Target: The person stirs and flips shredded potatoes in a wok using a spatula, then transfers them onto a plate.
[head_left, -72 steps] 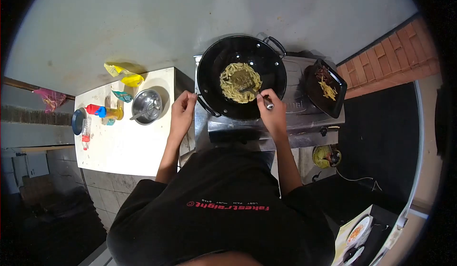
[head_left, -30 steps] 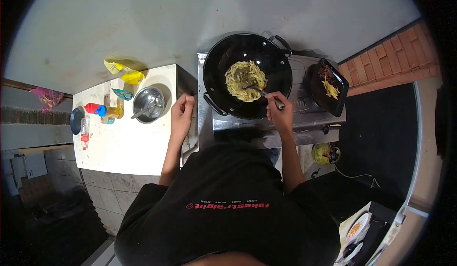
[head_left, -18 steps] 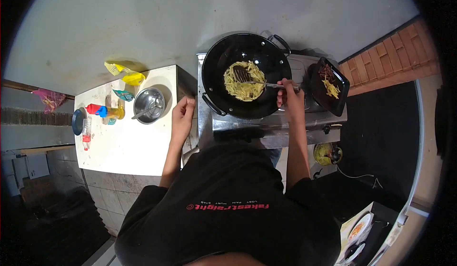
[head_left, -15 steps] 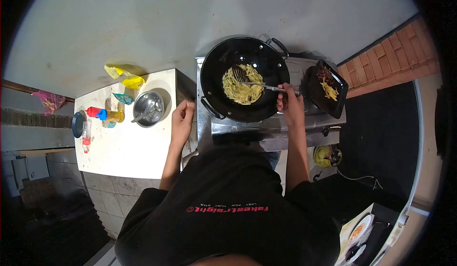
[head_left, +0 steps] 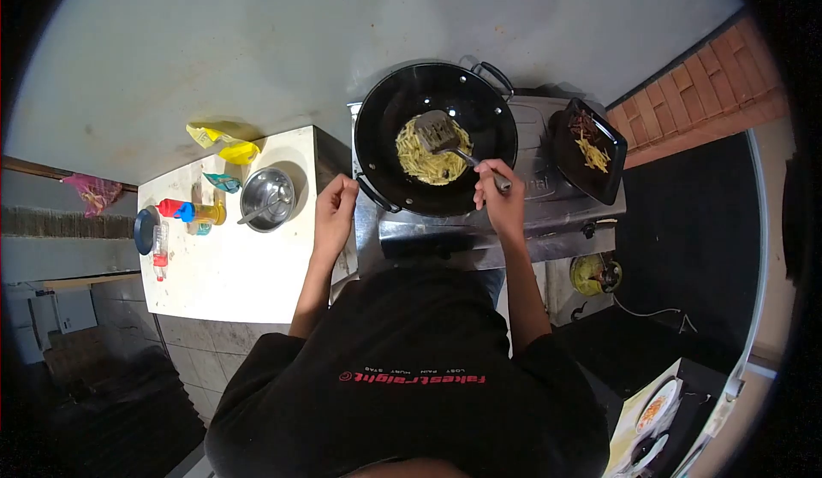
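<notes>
My right hand (head_left: 499,194) is closed round the handle of a slotted metal spatula (head_left: 437,131). The spatula's blade rests over pale yellow strips of food (head_left: 428,163), which look like cut potato, in the middle of a black wok (head_left: 479,110). My left hand (head_left: 337,204) is curled into a loose fist just left of the wok's near-side loop handle (head_left: 378,195). Its fingertips come close to that handle; whether they touch it I cannot tell. Nothing shows inside the left fist.
The wok sits on a steel gas stove (head_left: 535,148). Right of it stands a black tray (head_left: 610,183) with dark and yellow strips. On the white table (head_left: 257,281) at left are a steel bowl (head_left: 278,213) with a spoon, an oil bottle (head_left: 208,213) and a yellow packet (head_left: 235,150).
The spatula blade has turned and now shows its broad face over the food. My right hand has moved left, towards the wok. My left hand has shifted slightly closer to the wok handle.
</notes>
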Tool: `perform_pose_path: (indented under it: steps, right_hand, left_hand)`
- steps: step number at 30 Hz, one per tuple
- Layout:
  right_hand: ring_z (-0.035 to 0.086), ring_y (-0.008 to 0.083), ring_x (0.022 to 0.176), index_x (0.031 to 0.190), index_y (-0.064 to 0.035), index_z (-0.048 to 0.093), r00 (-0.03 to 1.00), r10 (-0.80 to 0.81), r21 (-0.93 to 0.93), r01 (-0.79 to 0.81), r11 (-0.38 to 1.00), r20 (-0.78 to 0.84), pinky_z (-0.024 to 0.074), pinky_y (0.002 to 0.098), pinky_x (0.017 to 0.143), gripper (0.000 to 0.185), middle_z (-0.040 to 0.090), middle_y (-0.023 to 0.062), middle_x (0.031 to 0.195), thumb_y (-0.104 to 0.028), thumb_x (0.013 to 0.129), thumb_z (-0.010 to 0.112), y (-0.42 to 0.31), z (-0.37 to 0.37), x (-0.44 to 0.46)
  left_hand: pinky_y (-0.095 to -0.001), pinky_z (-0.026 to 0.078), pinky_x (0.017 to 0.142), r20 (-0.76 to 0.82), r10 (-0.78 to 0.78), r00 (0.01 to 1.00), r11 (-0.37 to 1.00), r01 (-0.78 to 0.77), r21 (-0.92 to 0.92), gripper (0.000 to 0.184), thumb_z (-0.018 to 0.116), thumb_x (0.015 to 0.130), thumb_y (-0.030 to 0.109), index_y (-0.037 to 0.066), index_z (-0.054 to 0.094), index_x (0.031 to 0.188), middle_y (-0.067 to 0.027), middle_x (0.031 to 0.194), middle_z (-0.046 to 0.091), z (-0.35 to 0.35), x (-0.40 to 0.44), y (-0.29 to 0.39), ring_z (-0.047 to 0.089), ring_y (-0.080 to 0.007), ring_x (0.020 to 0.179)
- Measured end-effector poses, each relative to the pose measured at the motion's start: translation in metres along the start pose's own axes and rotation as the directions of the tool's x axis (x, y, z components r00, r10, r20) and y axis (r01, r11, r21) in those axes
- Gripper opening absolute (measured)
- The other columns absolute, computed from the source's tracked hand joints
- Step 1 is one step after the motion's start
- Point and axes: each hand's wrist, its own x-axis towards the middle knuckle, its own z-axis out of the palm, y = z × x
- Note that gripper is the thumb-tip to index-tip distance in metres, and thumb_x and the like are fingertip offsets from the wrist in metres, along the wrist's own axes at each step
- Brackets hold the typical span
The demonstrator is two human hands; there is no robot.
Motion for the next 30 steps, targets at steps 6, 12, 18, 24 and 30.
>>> perform_pose_path:
  steps: [6, 12, 18, 24, 30]
  right_hand:
    - [0.051, 0.0040, 0.052, 0.090, -0.0052, 0.064, 0.998, 0.060, -0.078, -0.060, 0.995, 0.000, 0.0392, 0.0205, 0.044, 0.013, 0.053, -0.0024, 0.064, -0.016, 0.095, 0.059, 0.002, 0.001, -0.001]
    - [0.051, 0.0040, 0.051, 0.089, -0.0054, 0.064, 0.996, 0.084, -0.131, -0.083, 0.988, 0.002, 0.0385, 0.0209, 0.044, 0.014, 0.053, -0.0031, 0.063, -0.018, 0.094, 0.060, -0.003, 0.006, 0.000]
    - [0.052, 0.0045, 0.051, 0.089, -0.0054, 0.065, 0.997, 0.071, -0.109, -0.071, 0.991, -0.003, 0.0386, 0.0214, 0.042, 0.015, 0.053, -0.0017, 0.063, -0.018, 0.094, 0.060, -0.008, 0.003, 0.001]
    - [0.052, 0.0069, 0.048, 0.090, -0.0007, 0.064, 0.994, 0.107, 0.034, -0.106, 0.994, -0.020, 0.0374, 0.0233, 0.039, 0.020, 0.055, 0.0012, 0.063, -0.020, 0.095, 0.061, -0.016, -0.006, 0.005]
    - [0.051, 0.0099, 0.051, 0.094, -0.0033, 0.060, 0.975, 0.222, 0.363, -0.195, 0.911, -0.032, 0.0382, 0.0262, 0.043, 0.023, 0.054, 0.0015, 0.065, -0.026, 0.097, 0.057, -0.007, -0.017, 0.009]
  left_hand:
    - [-0.0216, 0.023, 0.051, 0.013, -0.028, 1.000, 0.999, 0.028, -0.038, 0.028, 0.051, 0.101, 0.019, 0.008, 0.047, 0.075, 0.0090, 0.064, 0.035, -0.002, -0.001, -0.005, 0.030, -0.0009, 0.059]
    - [-0.0216, 0.022, 0.051, 0.011, -0.029, 1.000, 0.998, 0.030, -0.060, 0.029, 0.051, 0.101, 0.019, 0.008, 0.045, 0.074, 0.0094, 0.064, 0.033, -0.006, 0.000, -0.003, 0.028, -0.0010, 0.059]
    - [-0.0217, 0.021, 0.052, 0.001, -0.013, 1.000, 0.999, 0.013, -0.050, 0.029, 0.050, 0.100, 0.017, 0.008, 0.045, 0.074, 0.0094, 0.064, 0.033, -0.003, 0.001, -0.007, 0.028, -0.0008, 0.059]
    - [-0.0216, 0.022, 0.052, -0.006, -0.021, 1.000, 0.998, 0.021, -0.051, 0.028, 0.050, 0.100, 0.017, 0.008, 0.046, 0.074, 0.0093, 0.064, 0.033, -0.005, -0.001, -0.004, 0.028, -0.0006, 0.059]
    - [-0.0211, 0.023, 0.051, -0.010, -0.042, 0.999, 0.997, 0.042, -0.062, 0.028, 0.050, 0.100, 0.017, 0.008, 0.047, 0.075, 0.0093, 0.063, 0.034, -0.008, -0.003, -0.003, 0.030, -0.0006, 0.058]
